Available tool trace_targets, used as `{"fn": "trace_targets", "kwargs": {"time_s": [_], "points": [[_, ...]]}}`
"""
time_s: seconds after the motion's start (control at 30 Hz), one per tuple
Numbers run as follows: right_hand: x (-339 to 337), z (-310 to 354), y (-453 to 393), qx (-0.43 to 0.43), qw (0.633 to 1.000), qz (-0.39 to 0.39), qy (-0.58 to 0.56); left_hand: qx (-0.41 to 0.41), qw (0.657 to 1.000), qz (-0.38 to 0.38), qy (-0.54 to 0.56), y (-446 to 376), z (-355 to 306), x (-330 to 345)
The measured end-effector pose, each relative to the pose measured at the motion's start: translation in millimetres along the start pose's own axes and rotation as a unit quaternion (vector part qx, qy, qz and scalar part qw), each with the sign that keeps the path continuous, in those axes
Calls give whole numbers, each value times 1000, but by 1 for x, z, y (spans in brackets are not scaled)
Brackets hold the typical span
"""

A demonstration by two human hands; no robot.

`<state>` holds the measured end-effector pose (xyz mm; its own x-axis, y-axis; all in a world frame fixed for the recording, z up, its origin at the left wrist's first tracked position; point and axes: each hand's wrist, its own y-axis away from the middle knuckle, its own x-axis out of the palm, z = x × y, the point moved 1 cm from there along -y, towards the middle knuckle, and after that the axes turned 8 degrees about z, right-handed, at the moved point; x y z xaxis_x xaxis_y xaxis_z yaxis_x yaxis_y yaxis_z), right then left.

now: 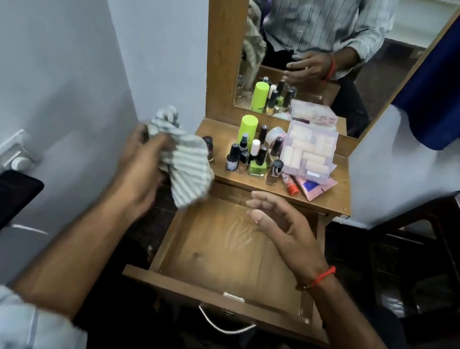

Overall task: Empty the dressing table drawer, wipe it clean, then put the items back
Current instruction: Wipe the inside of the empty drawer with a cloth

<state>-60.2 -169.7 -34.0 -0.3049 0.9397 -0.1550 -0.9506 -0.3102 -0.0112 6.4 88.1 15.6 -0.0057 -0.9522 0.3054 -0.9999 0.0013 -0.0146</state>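
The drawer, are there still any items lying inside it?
No, the open drawer shows only its bare wooden bottom, while the bottles and the clear plastic box stand on the tabletop above it.

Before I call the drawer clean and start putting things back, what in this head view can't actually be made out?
- Drawer back corners: hidden by the striped cloth and right hand.
- Left hand: motion-blurred, so its grip on the cloth is unclear.
- Nail polish bottles: labels too small to read; rear ones hidden by front ones.
- Sachets: mostly covered by the clear plastic box.
- Drawer front below the handle: in shadow.
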Motion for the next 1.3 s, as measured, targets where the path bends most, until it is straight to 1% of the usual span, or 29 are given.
{"fn": "trace_targets", "kwargs": {"time_s": [0.1, 0.17, 0.2, 0.23, 0.27, 0.3, 0.33, 0.37, 0.4, 0.43, 0.47, 0.5, 0.53, 0.6, 0.63, 0.67, 0.73, 0.83, 0.9, 0.93, 0.97, 1.0, 1.07, 1.1, 1.13, 1.17, 1.2, 1.27, 1.3], "points": [[16, 2, 1, 32, 995, 68, -70, -74, 994, 84, 10, 45, 32, 22], [24, -4, 2, 42, 991, 94, -80, -137, 983, 120, -16, 59, 57, 34], [25, -8, 2, 43, 994, 83, -59, -155, 978, 134, -33, 61, 69, 37], [24, -15, 1, 42, 998, 53, -18, -163, 974, 147, -56, 60, 78, 40], [21, -22, 0, 40, 998, 12, 36, -158, 969, 162, -98, 58, 86, 40], [17, -30, -2, 40, 993, -30, 103, -136, 961, 177, -165, 55, 91, 39], [12, -37, -5, 36, 981, -71, 178, -99, 944, 187, -252, 52, 95, 37], [7, -44, -8, 27, 965, -102, 242, -54, 918, 198, -339, 49, 99, 33], [2, -50, -11, 25, 952, -112, 283, -10, 886, 212, -413, 48, 102, 27], [-2, -55, -14, 32, 948, -96, 302, 18, 851, 225, -474, 48, 103, 21], [-3, -61, -17, 46, 943, -60, 324, 33, 819, 234, -523, 48, 104, 14], [-3, -68, -21, 63, 932, -11, 356, 43, 791, 242, -560, 48, 105, 7], [-2, -75, -25, 83, 912, 42, 399, 52, 770, 250, -585, 48, 108, -1], [5, -94, -35, 131, 865, 134, 466, 69, 746, 264, -608, 50, 113, -13], [11, -102, -40, 144, 845, 166, 488, 70, 738, 270, -614, 50, 117, -18], [17, -109, -46, 144, 828, 186, 508, 64, 732, 277, -619, 51, 120, -22], [33, -116, -51, 117, 798, 208, 554, 57, 726, 287, -622, 52, 125, -26], [54, -110, -35, 43, 777, 276, 565, 78, 730, 276, -620, 49, 128, -28], [56, -106, -12, -29, 753, 333, 567, 72, 733, 269, -620, 47, 129, -27], [49, -108, 0, -49, 741, 347, 573, 66, 736, 270, -617, 47, 129, -27], [35, -111, 6, -47, 731, 349, 584, 60, 738, 273, -614, 48, 129, -27], [19, -114, 8, -28, 731, 339, 592, 58, 740, 275, -612, 49, 129, -26], [-9, -118, -2, 37, 743, 290, 602, 59, 740, 273, -612, 50, 127, -24], [-18, -118, -11, 84, 745, 271, 603, 61, 738, 270, -615, 51, 127, -24], [-19, -120, -21, 128, 739, 267, 605, 59, 737, 269, -617, 51, 126, -23], [-15, -119, -30, 153, 742, 261, 598, 55, 740, 267, -616, 52, 125, -23], [-4, -120, -39, 153, 753, 252, 588, 49, 744, 263, -612, 51, 124, -23], [28, -115, -49, 104, 769, 235, 585, 35, 753, 252, -607, 50, 124, -23], [42, -112, -52, 74, 766, 235, 594, 32, 755, 245, -607, 49, 124, -24]]}}
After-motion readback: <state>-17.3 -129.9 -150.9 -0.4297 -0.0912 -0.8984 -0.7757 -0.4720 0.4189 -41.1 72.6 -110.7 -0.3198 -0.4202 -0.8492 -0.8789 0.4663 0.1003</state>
